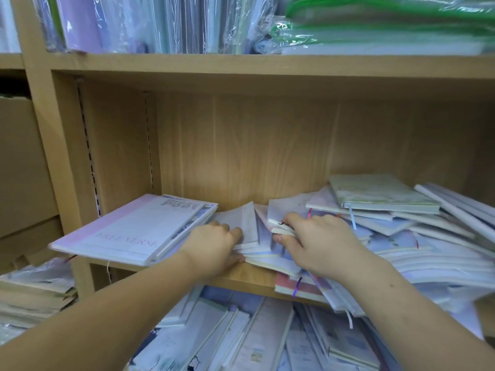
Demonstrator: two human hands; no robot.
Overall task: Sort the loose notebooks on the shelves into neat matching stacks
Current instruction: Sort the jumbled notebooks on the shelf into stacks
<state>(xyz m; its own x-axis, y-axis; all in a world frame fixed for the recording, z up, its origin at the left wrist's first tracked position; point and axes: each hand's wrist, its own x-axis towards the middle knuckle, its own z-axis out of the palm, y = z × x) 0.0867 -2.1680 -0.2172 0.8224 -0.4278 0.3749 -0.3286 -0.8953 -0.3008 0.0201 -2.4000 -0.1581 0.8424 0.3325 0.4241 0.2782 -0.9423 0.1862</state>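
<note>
My left hand (214, 245) and right hand (316, 242) work the middle shelf (254, 282) of a wooden stationery unit, with the sorting at an early stage by my reading.

One pile looks done: the pink-edged stack (134, 231), large flat books squared at the shelf's left end. Just right of that stack my left hand curls its fingers over the edge of a fan of small notebooks (250, 226), thumb tucked beneath. Right of it again, my right hand pinches a thin notebook (281, 229) between thumb and fingers.

Further right of the pink-edged stack lies the loose heap (401, 250), covers overlapping at all angles and spilling over the shelf lip. A green-and-cream notebook (380, 194) sits on top of it, and white rolls (455, 207) lean at the far end.

Below the stack, the lower shelf carries a second jumble (254, 336). Above it stand plastic-wrapped packs (160, 22) and green-trimmed pouches (388, 25).

The count: one tidy stack, two unsorted heaps, roughly half a dozen books in the fan, at least three rolls. The heaps each hold well over a dozen notebooks, too overlapped for an exact tally. Most of the job is left.
</note>
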